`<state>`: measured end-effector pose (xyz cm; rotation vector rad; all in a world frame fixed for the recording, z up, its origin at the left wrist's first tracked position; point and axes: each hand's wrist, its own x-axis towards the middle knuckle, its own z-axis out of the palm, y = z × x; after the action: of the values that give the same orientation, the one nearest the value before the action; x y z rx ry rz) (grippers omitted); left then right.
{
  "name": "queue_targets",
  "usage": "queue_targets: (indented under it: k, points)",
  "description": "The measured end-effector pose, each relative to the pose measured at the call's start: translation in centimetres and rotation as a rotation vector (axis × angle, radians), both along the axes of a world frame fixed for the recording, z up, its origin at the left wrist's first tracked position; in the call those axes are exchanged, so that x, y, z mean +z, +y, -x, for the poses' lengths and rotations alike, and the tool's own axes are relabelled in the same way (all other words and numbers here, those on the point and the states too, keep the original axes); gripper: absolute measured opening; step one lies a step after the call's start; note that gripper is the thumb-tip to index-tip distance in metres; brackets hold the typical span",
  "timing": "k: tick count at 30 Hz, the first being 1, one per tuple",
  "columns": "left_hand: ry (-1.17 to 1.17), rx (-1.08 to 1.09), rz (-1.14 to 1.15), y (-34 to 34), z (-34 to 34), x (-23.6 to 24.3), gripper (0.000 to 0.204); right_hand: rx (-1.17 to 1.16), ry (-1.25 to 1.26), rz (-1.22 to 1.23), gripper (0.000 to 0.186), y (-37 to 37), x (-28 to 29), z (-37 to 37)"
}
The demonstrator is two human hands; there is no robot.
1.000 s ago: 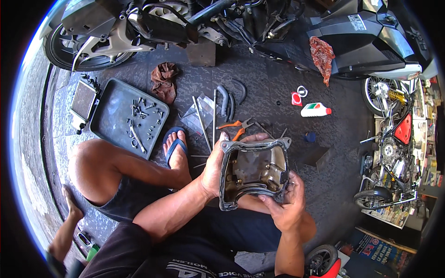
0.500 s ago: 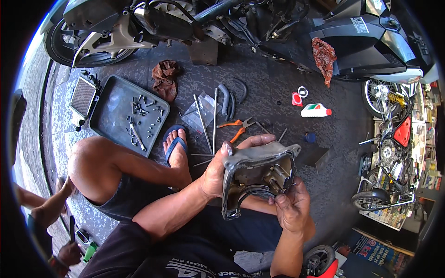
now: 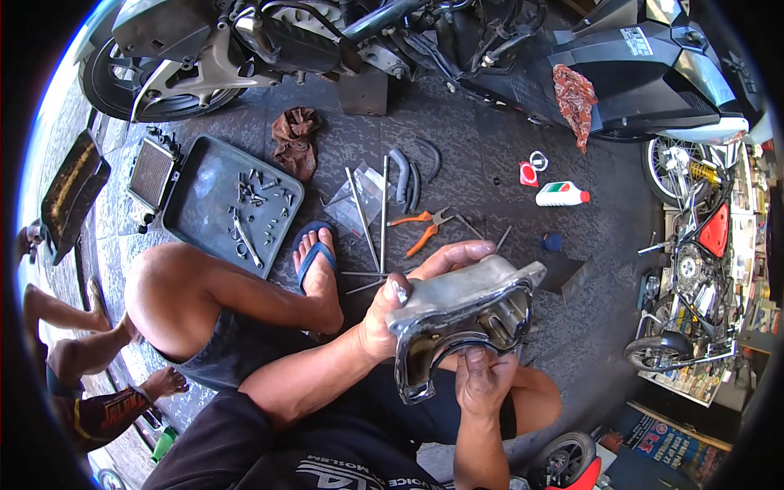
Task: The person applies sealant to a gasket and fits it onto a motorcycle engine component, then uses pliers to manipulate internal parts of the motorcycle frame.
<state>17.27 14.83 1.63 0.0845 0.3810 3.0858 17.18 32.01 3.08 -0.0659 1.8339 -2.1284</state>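
I hold a grey cast-metal engine cover (image 3: 461, 287) above my lap, its hollow oily inside turned partly toward me. Its rim looks dark and shiny and has an arched cut-out along the lower side. My left hand (image 3: 385, 314) is closed round the cover's left end and far side, with grey smears on the thumb. At the arched edge my right hand (image 3: 483, 382) grips the rim, thumb on the near side and the other fingers mostly hidden. Just beyond the cover, orange-handled pliers (image 3: 423, 231) and thin metal rods (image 3: 384, 214) lie on the floor.
A grey tray (image 3: 189, 175) holds bolts and a wrench, beside a radiator (image 3: 153, 170). Rubber hoses (image 3: 400, 175), a brown rag (image 3: 294, 140) and a white bottle (image 3: 563, 193) lie farther off. A partly stripped motorcycle (image 3: 327, 45) stands ahead. Another person's arm (image 3: 114, 408) shows at left.
The cover has tipped so more of its outer face shows. My right hand has slid left from its right end to the arched edge. At far left, a dark panel has come into view.
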Motion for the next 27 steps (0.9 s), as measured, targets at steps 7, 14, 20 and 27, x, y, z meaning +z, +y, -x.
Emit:
queue_targets:
  k: [7,14,20,27]
  points:
    - [-0.004,0.023,-0.016,0.5,-0.2,-0.5,0.113,-0.032,-0.058,-0.076,0.051,-1.2,1.1,-1.0]
    - [0.022,0.079,0.009,0.6,-0.1,-0.5,0.11,-0.11,-0.034,0.096,0.05,-2.3,-0.1,-1.1]
    - [-0.027,0.113,-0.098,0.8,0.1,-1.1,0.104,-0.077,-0.23,0.146,0.051,-2.5,0.2,-0.8]
    - [0.018,0.198,0.004,1.0,0.1,-1.7,0.101,0.047,-0.435,0.322,0.054,-2.5,0.5,-0.8]
